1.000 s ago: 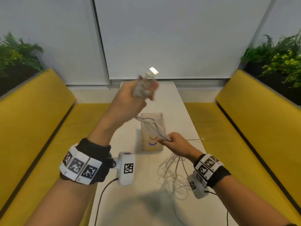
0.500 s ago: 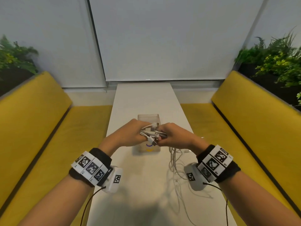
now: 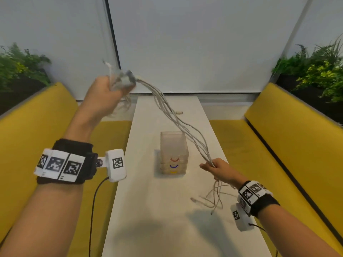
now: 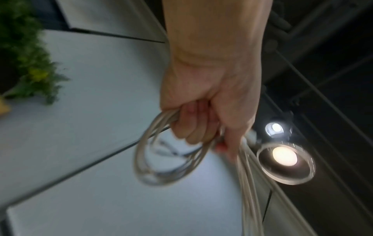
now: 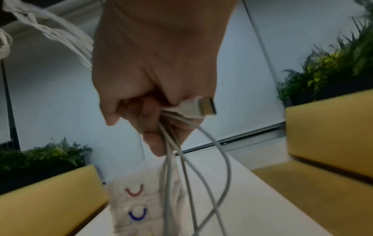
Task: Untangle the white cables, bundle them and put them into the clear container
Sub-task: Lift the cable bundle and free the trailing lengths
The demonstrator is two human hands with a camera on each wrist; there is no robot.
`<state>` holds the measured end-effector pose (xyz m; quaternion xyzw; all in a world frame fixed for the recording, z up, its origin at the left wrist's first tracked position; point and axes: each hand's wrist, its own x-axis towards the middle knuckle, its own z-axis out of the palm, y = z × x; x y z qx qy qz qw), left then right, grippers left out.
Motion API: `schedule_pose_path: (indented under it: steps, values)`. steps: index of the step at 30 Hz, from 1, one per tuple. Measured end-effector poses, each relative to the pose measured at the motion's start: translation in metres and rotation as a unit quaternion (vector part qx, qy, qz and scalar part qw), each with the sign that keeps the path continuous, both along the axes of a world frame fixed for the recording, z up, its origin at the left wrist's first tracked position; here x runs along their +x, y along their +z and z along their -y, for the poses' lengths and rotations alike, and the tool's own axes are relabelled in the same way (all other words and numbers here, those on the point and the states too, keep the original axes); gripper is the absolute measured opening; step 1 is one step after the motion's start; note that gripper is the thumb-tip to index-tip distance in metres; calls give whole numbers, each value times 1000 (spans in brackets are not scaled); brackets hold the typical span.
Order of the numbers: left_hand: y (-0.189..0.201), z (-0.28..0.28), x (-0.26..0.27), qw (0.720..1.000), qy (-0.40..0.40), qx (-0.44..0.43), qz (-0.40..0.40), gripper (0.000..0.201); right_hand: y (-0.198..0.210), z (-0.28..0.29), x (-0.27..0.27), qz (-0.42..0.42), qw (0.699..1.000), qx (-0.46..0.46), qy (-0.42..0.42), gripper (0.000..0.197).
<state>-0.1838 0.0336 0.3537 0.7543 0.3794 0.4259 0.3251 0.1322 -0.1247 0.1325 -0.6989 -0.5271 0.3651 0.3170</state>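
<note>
My left hand [image 3: 107,89] is raised high at the left and grips a coiled part of the white cables [image 3: 178,125]; the left wrist view shows loops of cable [image 4: 161,153] round its curled fingers [image 4: 191,126]. From it several strands run down to my right hand [image 3: 215,166], which pinches them low beside the clear container [image 3: 174,153]. The right wrist view shows a USB plug [image 5: 199,107] sticking out of that grip. Loose ends [image 3: 213,197] trail onto the white table [image 3: 148,210] below the right hand. The container stands upright at mid-table with coloured arcs on its front.
Yellow benches [image 3: 37,136] run along both sides of the narrow table. One small cable plug [image 3: 179,112] lies on the table's far end. Green plants [image 3: 315,71] stand behind the benches. Black wrist-camera leads [image 3: 94,201] hang off both arms.
Half a second ago both hands were together over the container. The left hand has since swung up and left with the coil, the right dropped down to the right, stretching the strands between them.
</note>
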Motion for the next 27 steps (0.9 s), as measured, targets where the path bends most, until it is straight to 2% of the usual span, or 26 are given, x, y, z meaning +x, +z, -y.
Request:
schedule_pose_path:
  steps: [3,6,8,10,13,15,17,20,22,23,24,27]
  values:
    - [-14,-2,-6,979,-72,-14,-189,10,-4,2,11,67,997,-28,-9,52]
    - [-28,0,-7,951,-131,-44,-277,11,2,1,13,115,993,-25,12,49]
    - [-32,5,-4,942,-147,-52,-298,11,7,0,10,142,989,-1,34,47]
    - [-34,10,0,937,-168,-62,-299,7,10,-2,8,156,987,11,46,47]
    - [-30,7,-4,946,-166,-58,-272,6,0,4,18,182,980,-46,67,46]
    - [-23,-1,-15,964,-125,-57,-229,16,-14,15,33,209,970,-106,67,46]
    - [-16,-6,-27,977,-117,-76,-163,31,-31,28,49,208,966,-147,42,43]
    - [-15,-6,-30,985,-116,-111,-67,13,-49,37,57,212,964,-158,3,37]
    - [-19,-6,-24,987,-105,-115,-43,8,-55,36,56,252,952,-176,1,33]
    - [-22,-7,-21,988,-101,-110,-50,9,-56,35,55,269,944,-191,7,37]
    - [-26,-8,-17,988,-96,-100,-72,12,-57,32,55,283,935,-212,19,51]
    - [-37,-5,2,978,-100,-46,-176,17,-46,19,53,332,895,-290,72,111]
